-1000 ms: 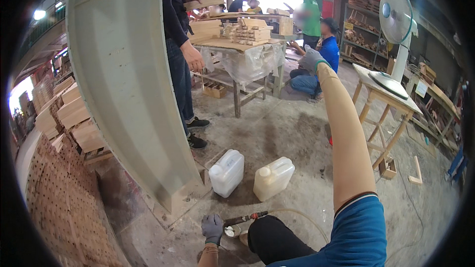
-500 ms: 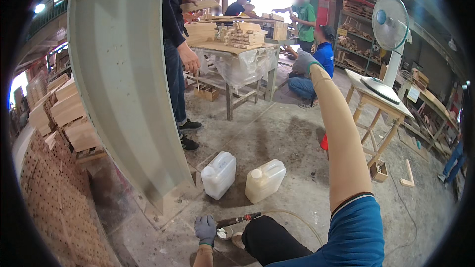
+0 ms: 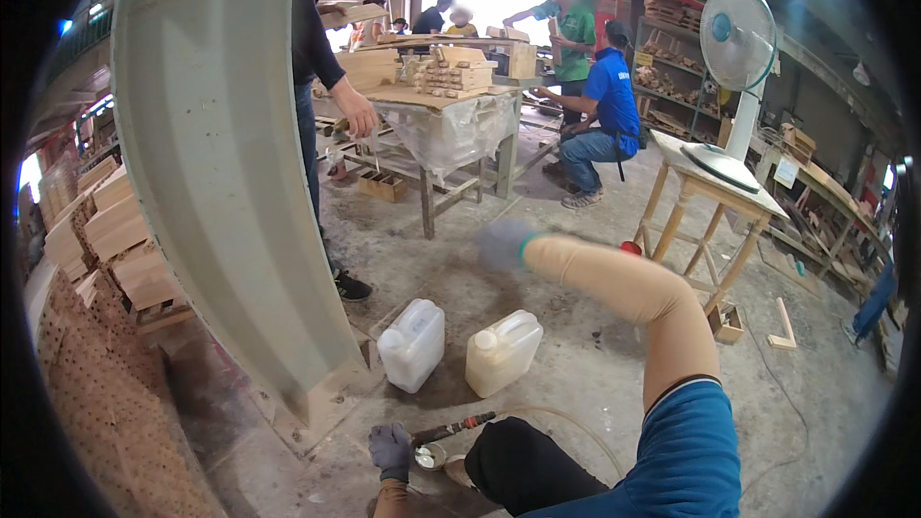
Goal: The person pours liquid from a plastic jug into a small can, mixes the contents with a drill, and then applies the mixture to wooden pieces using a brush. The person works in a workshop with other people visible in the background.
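Low in front of me, my left hand (image 3: 389, 451), in a grey glove, is closed at the near end of a dark air tool (image 3: 453, 429) with a red fitting and a thin hose. Close beside it on the floor is a small round can (image 3: 431, 457) with something white in it. My right hand (image 3: 506, 245), also gloved in grey, is raised at the end of my bent arm above the floor. It is smeared by motion, so its fingers do not show. Below it stand a white plastic jug (image 3: 413, 345) and a yellowish one (image 3: 505, 353).
A grey steel column (image 3: 225, 163) rises at my left, with stacked wood (image 3: 134, 273) beyond it. A person (image 3: 312, 86) stands behind the column. Ahead is a worktable (image 3: 451, 120) with wooden pieces; a person in blue (image 3: 609, 115) crouches near it. A fan (image 3: 739, 48) stands on a wooden stand (image 3: 715, 177).
My right hand has swung down and left from its outstretched position, and the elbow has bent. The crouching person now shows in full. My left hand stays by the tool.
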A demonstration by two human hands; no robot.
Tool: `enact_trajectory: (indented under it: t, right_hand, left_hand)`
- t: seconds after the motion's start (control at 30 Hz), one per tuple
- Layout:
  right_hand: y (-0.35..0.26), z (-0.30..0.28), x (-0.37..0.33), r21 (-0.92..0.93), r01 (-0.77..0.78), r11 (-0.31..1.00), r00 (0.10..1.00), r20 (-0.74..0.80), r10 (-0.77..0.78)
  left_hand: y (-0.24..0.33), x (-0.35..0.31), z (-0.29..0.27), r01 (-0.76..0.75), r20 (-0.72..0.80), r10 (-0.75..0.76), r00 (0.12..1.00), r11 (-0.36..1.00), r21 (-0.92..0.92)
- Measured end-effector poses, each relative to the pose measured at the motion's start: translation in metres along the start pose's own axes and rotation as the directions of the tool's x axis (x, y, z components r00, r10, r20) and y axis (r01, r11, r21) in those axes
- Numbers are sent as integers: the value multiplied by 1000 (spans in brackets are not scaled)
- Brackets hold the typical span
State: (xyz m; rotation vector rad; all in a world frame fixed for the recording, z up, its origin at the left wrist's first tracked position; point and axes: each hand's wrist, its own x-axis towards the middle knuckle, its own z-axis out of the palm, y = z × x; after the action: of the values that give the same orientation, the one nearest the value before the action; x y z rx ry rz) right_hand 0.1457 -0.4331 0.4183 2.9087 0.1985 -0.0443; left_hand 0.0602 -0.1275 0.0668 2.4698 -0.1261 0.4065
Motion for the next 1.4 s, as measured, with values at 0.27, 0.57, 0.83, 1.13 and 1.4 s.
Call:
enact_trajectory:
  t: [0.27, 0.57, 0.83, 1.13, 1.4]
  right_hand:
    - [-117, 175, -43, 311, 385, 869, 817, 323, -477]
    - [-165, 295, -39, 508, 219, 833, 810, 382, -445]
    - [-178, 281, -45, 720, -108, 685, 783, 487, -388]
    - [-199, 295, -27, 605, 169, 778, 736, 447, -508]
    - [-208, 312, -15, 730, 32, 682, 820, 371, -436]
  left_hand:
    - [12, 6, 22, -76, -39, 74, 997, 995, -70]
    - [15, 7, 30, -130, -96, 122, 988, 988, -83]
    - [25, 12, 35, -162, -18, 162, 987, 986, -34]
    - [30, 6, 35, -177, -45, 177, 983, 984, -3]
    - [24, 20, 32, -233, 30, 233, 972, 972, -15]
